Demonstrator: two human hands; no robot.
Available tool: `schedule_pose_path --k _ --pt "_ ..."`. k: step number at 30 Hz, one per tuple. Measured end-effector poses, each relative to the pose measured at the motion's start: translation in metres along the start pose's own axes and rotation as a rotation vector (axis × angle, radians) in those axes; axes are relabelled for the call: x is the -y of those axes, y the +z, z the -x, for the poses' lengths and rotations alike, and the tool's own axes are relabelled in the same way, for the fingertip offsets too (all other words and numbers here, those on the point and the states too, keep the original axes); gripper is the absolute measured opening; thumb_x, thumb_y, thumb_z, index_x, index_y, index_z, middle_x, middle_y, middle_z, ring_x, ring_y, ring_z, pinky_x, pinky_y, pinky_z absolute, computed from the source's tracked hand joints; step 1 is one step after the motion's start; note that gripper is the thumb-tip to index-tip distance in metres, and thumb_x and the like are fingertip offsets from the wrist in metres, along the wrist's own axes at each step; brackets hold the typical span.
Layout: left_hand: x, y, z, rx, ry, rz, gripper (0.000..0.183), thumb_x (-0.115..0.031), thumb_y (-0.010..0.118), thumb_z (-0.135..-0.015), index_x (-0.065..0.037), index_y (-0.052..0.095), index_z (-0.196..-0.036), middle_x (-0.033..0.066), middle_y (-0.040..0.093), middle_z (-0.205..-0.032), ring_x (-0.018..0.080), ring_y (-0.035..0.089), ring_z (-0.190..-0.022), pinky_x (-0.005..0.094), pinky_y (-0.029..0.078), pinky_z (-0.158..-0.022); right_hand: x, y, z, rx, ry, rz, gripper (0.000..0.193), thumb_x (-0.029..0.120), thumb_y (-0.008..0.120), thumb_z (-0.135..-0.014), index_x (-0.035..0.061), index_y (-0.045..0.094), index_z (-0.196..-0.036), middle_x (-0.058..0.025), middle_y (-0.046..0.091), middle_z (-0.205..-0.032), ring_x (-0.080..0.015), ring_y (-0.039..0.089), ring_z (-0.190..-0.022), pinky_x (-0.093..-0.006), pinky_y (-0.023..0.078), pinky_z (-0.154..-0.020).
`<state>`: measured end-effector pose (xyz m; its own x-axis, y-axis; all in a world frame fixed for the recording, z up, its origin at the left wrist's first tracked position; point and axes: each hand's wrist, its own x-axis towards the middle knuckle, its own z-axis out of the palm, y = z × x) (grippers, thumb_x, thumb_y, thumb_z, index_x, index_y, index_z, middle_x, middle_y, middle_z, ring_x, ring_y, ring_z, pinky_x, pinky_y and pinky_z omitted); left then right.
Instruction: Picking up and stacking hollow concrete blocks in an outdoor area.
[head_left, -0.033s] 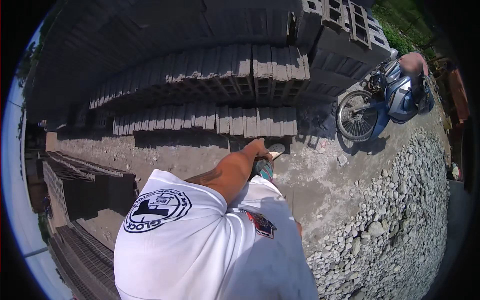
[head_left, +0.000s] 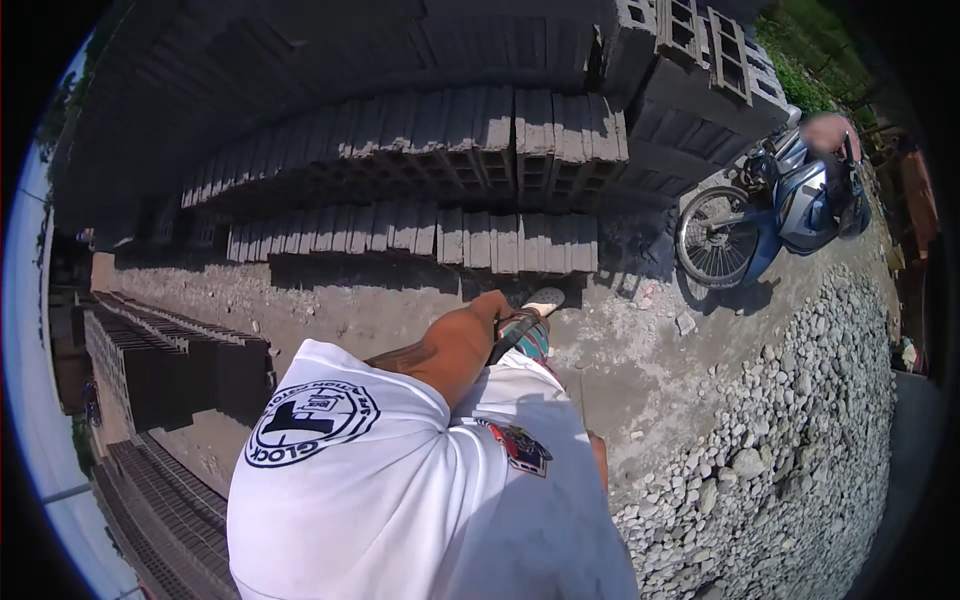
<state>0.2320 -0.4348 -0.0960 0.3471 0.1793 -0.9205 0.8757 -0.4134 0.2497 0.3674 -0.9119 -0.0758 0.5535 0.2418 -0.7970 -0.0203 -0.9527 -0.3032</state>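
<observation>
Can't tell if my left hand (head_left: 492, 304) is gripping anything, right's out of view; near block row (head_left: 515, 243) sits just beyond, so a careless reach could scrape skin on its edges.

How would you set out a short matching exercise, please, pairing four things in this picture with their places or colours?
Things:
1. Left hand
2. Motorcycle
3. Heap of stones
4. Shirt

Places and colours:
A. White, with a dark round print
B. Pale, filling the lower right
C. Just below the lowest row of grey blocks as seen in the picture
D. Blue and silver, at the upper right

Pairs: 1-C, 2-D, 3-B, 4-A.
</observation>
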Motion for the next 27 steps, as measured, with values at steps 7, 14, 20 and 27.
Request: schedule_pose_path --k 7,14,20,27 --pt "0.24 -0.028 0.048 -0.617 -0.184 0.042 0.03 -0.031 0.06 -0.091 -0.006 0.07 -0.105 0.0106 0.07 -0.082 0.0243 0.067 -0.064 0.0355 0.053 -0.051 0.251 -0.071 0.126 0.434 -0.286 -0.539 0.026 0.016 0.043 -0.094 0.0034 0.064 -0.103 0.0026 0.044 -0.061 -0.008 0.038 -0.048 -0.0249 0.032 -0.044" --pt "0.148 -0.164 0.077 -0.547 0.159 1.544 0.044 -0.053 0.058 -0.09 -0.013 0.062 -0.108 0.0033 0.067 -0.101 0.0192 0.064 -0.086 0.0431 0.052 -0.078 0.435 -0.062 0.163 0.423 -0.45 -0.545 0.028 0.024 0.041 -0.101 0.0039 0.059 -0.107 0.0061 0.036 -0.058 -0.0054 0.032 -0.044 -0.0243 0.029 -0.04" --pt "0.108 -0.264 0.056 -0.32 0.458 2.271 0.097 -0.067 0.046 -0.09 -0.001 0.015 -0.152 0.0222 0.032 -0.152 0.0381 0.035 -0.138 0.0548 0.031 -0.109 0.575 -0.065 0.202 0.183 -0.703 -0.532 0.035 0.034 0.046 -0.103 0.0027 0.06 -0.107 0.0088 0.034 -0.058 -0.0022 0.03 -0.047 -0.0226 0.025 -0.042" --pt "0.095 -0.312 0.04 -0.117 0.446 2.735 0.105 -0.072 0.037 -0.088 -0.007 -0.012 -0.153 0.0198 0.001 -0.161 0.0353 0.011 -0.149 0.0517 0.016 -0.117 0.597 -0.015 0.168 0.109 -0.566 -0.543 0.035 0.035 0.044 -0.104 0.004 0.059 -0.108 0.0071 0.036 -0.059 -0.0031 0.033 -0.047 -0.0216 0.029 -0.043"
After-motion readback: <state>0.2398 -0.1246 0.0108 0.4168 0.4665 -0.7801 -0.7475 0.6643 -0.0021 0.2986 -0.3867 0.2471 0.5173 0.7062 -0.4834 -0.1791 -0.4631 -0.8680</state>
